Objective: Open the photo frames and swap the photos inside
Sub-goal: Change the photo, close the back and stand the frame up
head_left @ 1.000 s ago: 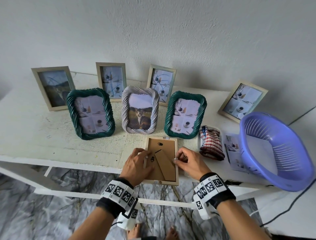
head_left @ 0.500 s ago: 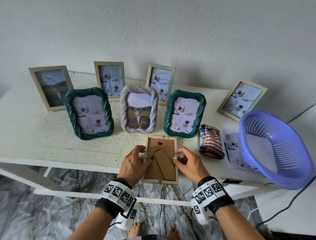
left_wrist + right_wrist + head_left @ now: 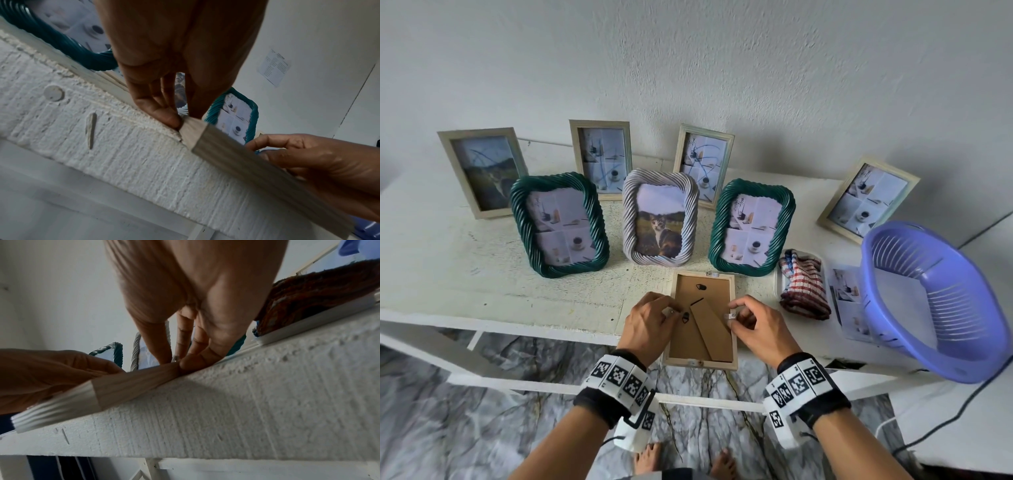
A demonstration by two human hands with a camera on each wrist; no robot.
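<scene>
While the wooden frame (image 3: 701, 320) is lying face down at the table (image 3: 482, 274) front edge, overhanging it slightly, the left hand (image 3: 649, 327) is pinching a retaining tab on the frame's left side with curled fingers. The right hand (image 3: 758, 329) is pinching the tab (image 3: 730, 315) on the opposite side. Between both grips, the brown backing board and folded stand are lying exposed.

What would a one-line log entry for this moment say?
step: opening frame | face-down wooden photo frame on table edge | left hand pinching left clip | right hand pinching right clip | backing in place
</scene>
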